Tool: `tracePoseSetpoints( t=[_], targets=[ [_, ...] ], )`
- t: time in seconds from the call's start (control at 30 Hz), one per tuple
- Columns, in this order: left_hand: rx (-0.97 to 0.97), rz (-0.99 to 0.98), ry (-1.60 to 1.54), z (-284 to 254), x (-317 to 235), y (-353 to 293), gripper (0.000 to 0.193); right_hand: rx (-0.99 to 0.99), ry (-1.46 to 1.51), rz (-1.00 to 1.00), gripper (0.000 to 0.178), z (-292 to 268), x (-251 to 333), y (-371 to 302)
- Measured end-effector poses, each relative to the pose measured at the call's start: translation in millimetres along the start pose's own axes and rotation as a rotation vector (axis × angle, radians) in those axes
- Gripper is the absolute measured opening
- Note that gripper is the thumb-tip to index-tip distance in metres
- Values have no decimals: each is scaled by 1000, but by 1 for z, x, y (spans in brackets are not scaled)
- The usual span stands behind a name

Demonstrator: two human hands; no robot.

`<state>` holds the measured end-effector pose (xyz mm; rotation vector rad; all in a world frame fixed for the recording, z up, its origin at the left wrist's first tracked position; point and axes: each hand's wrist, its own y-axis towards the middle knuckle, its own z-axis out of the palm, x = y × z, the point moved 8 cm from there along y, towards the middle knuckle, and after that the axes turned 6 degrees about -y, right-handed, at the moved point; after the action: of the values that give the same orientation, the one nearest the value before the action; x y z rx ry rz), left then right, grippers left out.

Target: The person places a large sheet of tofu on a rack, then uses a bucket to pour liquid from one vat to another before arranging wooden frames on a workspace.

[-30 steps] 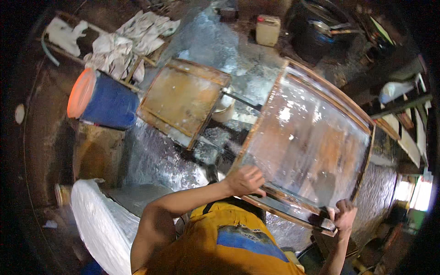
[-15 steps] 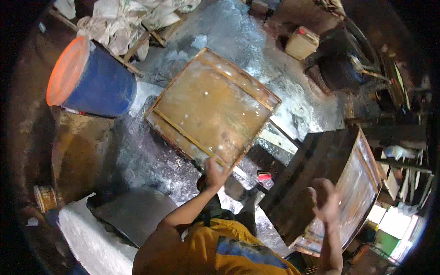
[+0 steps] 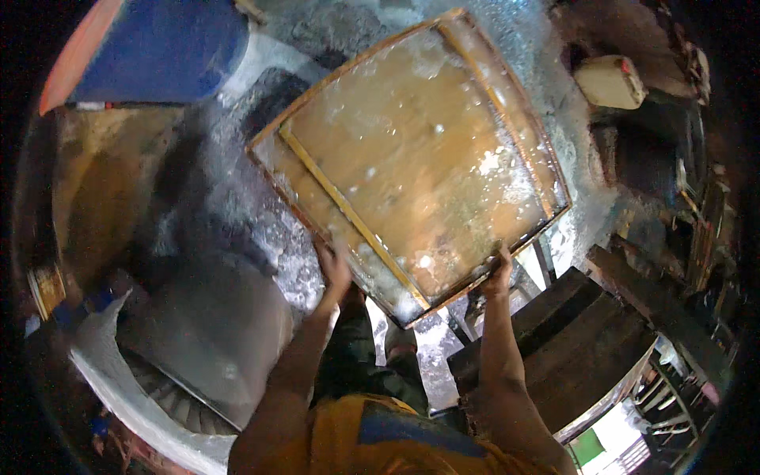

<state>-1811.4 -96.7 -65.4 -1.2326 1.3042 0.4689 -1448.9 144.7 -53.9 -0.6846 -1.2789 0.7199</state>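
Observation:
My left hand (image 3: 336,267) and my right hand (image 3: 499,271) grip a wide, shallow wooden tray (image 3: 443,182) by the two edges that meet at its near corner. The left hand is closed on the near-left edge, its fingers partly hidden. On the near-right edge, the right hand's thumb lies over the rim while its other fingers are mostly out of sight below. The tray's brown surface looks wet and glossy, with white flecks and foamy patches. A yellowish wooden strip (image 3: 348,206) runs along its left side, and a similar one lies along the right side.
Dark wooden boxwork (image 3: 554,340) stands right of my right forearm. A blue barrel (image 3: 170,51) with an orange rim lies at upper left. Grey sheet material (image 3: 210,340) is at lower left. A beige jerrycan (image 3: 609,81) sits at upper right. The floor (image 3: 297,273) looks wet and whitish.
My right hand has moved from beside the dark boxwork to the tray's near-right edge. My left hand has shifted along to the near-left edge. The tray appears larger and closer.

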Motion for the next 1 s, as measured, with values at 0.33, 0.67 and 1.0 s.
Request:
tracePoseSetpoints(
  t=[0.33,0.67,1.0],
  targets=[
    [48,-654,-835,22,27,-4,48,3,156,-19,14,-3,1,-3],
    [140,-809,-980,34,-59,-54,48,-54,-1,-41,19,-1,55,-88],
    [127,-1091,-799,17,-117,-114,45,-220,-64,44,44,27,140,-193]
  ],
)
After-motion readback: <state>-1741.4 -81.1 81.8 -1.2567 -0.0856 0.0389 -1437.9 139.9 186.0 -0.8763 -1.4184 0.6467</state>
